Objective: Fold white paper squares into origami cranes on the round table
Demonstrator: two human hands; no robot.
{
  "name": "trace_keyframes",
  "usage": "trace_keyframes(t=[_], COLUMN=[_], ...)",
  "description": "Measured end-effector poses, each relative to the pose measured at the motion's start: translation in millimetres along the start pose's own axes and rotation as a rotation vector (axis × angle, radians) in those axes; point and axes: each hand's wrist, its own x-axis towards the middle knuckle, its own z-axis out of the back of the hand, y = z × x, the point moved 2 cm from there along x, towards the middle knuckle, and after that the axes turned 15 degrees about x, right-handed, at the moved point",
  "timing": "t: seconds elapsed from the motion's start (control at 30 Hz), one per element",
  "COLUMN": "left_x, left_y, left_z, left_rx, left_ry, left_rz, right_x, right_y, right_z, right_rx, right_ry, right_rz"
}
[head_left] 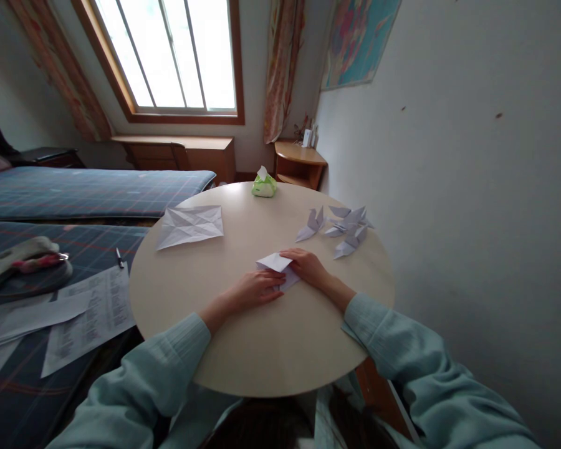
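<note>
A partly folded sheet of white paper lies on the round table in front of me, one flap standing slightly raised. My left hand presses on its near left side, fingers together across the paper. At the upper right edge, my right hand grips the same sheet, its fingertips closed over the fold. The lower part of the sheet is partly hidden under my fingers. To the right sit several folded paper birds, with another paper bird just left of the cluster.
A creased, unfolded sheet rests at the table's left side. A green tissue pack stands at the far edge. Left of the table, a bed carries printed pages, a pen and a bag-like item. A wall borders the right.
</note>
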Motion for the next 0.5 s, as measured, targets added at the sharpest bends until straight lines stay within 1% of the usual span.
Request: trace_keyframes(t=[0.07,0.13,0.23,0.27,0.3,0.33,0.37,0.43,0.5], left_x=[0,0,0,0,0,1,3,7,12], left_y=[1,4,14,18,22,26,30,35,37], left_z=[2,5,9,9,8,7,5,0,-3], left_rx=[-0.042,-0.035,0.057,0.078,0.081,0.065,0.034,-0.027,-0.013], left_ry=[-0.048,-0.155,-0.371,-0.422,-0.445,-0.438,-0.400,-0.261,-0.133], left_rz=[0.038,0.145,0.436,0.535,0.618,0.684,0.731,0.791,0.832], right_x=[1,2,3,3,4,4,4,4,4], right_y=[-5,-6,-4,-3,-2,-2,-3,-5,-7], right_z=[0,1,4,4,4,4,4,3,1], right_rx=[0.058,0.092,0.108,0.110,0.112,0.112,0.112,0.118,0.123], right_ry=[-0.004,-0.010,-0.014,-0.017,-0.021,-0.027,-0.030,-0.034,-0.035], right_rz=[-0.077,-0.119,-0.141,-0.145,-0.147,-0.146,-0.143,-0.125,-0.094])
